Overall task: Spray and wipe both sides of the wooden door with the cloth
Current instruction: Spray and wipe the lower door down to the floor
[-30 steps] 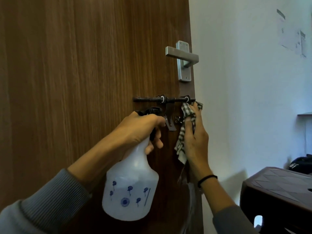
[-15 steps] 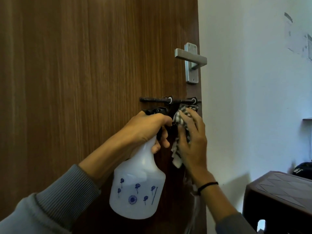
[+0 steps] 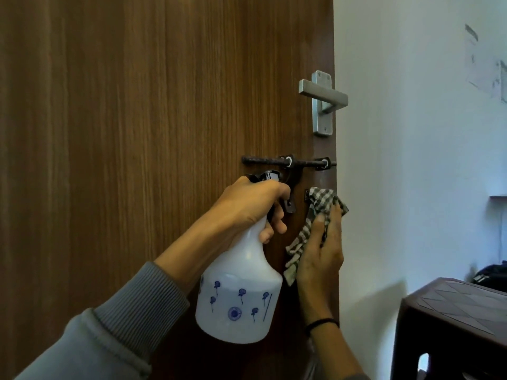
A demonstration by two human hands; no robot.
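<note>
Checked cloth (image 3: pixel 321 200) sits pressed under the flat right hand (image 3: pixel 321 259) on the wooden door (image 3: pixel 137 160), just below the black bolt (image 3: pixel 274 161), where it may snag. The left hand (image 3: pixel 247 207) grips the spray bottle (image 3: pixel 238 303).

"What's beside you there?"

"A white wall (image 3: pixel 411 165) to my right, with grey scuff marks (image 3: pixel 472 32) high up on it. Low down, a dark brown plastic stool (image 3: pixel 450 330) stands close to the wall, its top moulded in a diamond pattern, with a cut-out in its side."

"Anything behind it?"

"Something black (image 3: pixel 491 273) sits just past its far edge; I can't tell what it is. Above that, the end of a pale ledge (image 3: pixel 498 197) juts out of the wall."

"And straight ahead of you?"

"A silver lever handle (image 3: pixel 323 95) on its upright plate, the lever pointing left. Below it a black slide bolt (image 3: pixel 274 161) lies level, run through two rings."
</note>
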